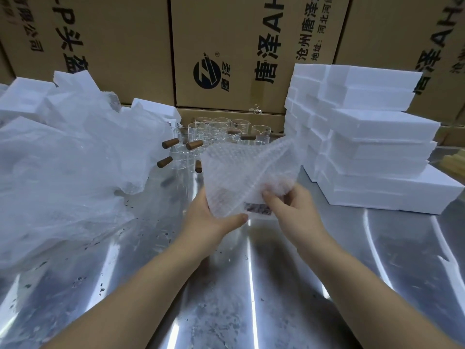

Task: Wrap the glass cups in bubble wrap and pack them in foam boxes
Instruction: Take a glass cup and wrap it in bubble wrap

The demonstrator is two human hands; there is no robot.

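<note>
Both hands, left (214, 217) and right (289, 207), pinch the bubble wrap (246, 172) between them.

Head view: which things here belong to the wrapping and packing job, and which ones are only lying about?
For the job: bubble wrap, held by the left hand and the right hand; glass cups behind it; stacked foam boxes at right.
Lying about: crumpled plastic sheet at left; cardboard cartons behind; the metal table only bears everything.
</note>
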